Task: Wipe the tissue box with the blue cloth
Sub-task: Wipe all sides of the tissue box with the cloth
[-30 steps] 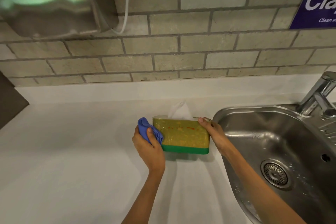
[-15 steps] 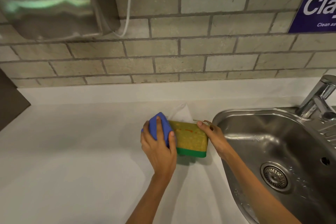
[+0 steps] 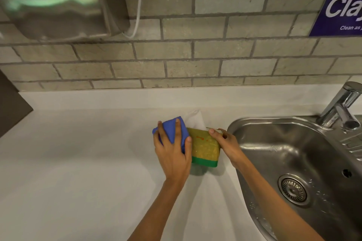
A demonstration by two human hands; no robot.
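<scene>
We see the tissue box [image 3: 205, 147] on the white counter [image 3: 78, 162], just left of the steel sink [image 3: 293, 152], a white tissue [image 3: 194, 121] sticking out the top. Our left hand [image 3: 172, 154] presses the blue cloth [image 3: 172, 130] flat against the box's left end, fingers spread over the cloth, holding it. Our right hand [image 3: 227, 143] grips the box's right end, thumb on the front top edge. Tap [image 3: 340, 107] at far right, tilted.

Tissue box [image 3: 205, 147] on white counter [image 3: 78, 162]
</scene>
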